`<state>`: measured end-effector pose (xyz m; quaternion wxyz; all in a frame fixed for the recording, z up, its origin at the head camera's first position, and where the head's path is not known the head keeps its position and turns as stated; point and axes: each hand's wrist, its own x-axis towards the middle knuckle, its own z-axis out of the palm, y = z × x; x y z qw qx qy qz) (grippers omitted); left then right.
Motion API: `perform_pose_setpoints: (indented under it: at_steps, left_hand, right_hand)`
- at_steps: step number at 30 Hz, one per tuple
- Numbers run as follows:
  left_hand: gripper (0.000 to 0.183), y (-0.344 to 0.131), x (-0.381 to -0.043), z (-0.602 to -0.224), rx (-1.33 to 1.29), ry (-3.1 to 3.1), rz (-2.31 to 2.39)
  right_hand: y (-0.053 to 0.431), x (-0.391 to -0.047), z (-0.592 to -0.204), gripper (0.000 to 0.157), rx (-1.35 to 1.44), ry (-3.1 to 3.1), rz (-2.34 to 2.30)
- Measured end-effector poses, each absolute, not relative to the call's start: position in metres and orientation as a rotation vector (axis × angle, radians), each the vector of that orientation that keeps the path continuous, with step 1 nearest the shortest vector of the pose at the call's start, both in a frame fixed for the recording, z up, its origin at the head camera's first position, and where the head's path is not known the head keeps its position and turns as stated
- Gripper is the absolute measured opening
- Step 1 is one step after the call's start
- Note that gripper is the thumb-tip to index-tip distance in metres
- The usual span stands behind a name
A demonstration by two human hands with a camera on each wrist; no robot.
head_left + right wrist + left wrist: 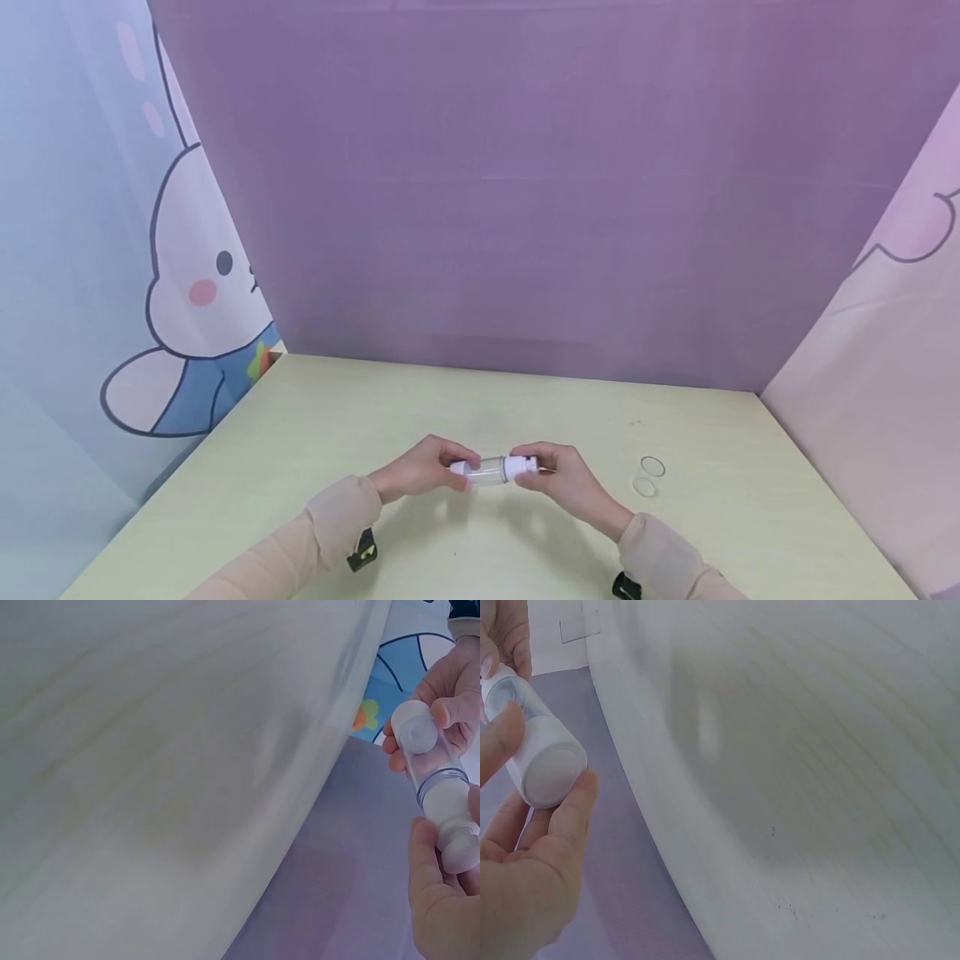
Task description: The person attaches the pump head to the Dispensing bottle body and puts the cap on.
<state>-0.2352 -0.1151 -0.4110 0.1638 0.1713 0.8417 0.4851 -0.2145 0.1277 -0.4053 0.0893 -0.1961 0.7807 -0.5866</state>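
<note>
Between my hands a clear pump bottle (489, 472) with white ends lies nearly level above the table. My left hand (426, 467) grips its white base (553, 774) between thumb and fingers. At the other end, my right hand (572, 483) pinches the white pump head (521, 467). The right wrist view shows the bottle's clear body (433, 759), with a dark ring line near the pump collar (447, 801). A white disc shows inside the body close to the base. Parts of both ends are hidden by fingers.
Two thin rings, a dark ring (652, 466) and a pale ring (644, 487), lie on the pale table (360, 400) right of my right hand. A purple curtain (525, 208) hangs behind the table, with printed curtains (67, 250) at the sides.
</note>
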Motion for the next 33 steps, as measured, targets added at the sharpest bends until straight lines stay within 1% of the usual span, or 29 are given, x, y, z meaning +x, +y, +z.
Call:
perform_pose_setpoints:
  at_steps: [19, 33]
  left_hand:
    - [0.033, -0.1136, -0.2323, -0.4077, 0.457, 2.407, 1.367]
    - [0.034, -0.1138, -0.2348, -0.4100, 0.477, 2.408, 1.367]
  right_hand:
    - [0.1271, -0.2172, -0.4072, 0.033, -0.558, 2.374, -1.691]
    - [0.1261, -0.2152, -0.4051, 0.038, -0.616, 2.302, -1.736]
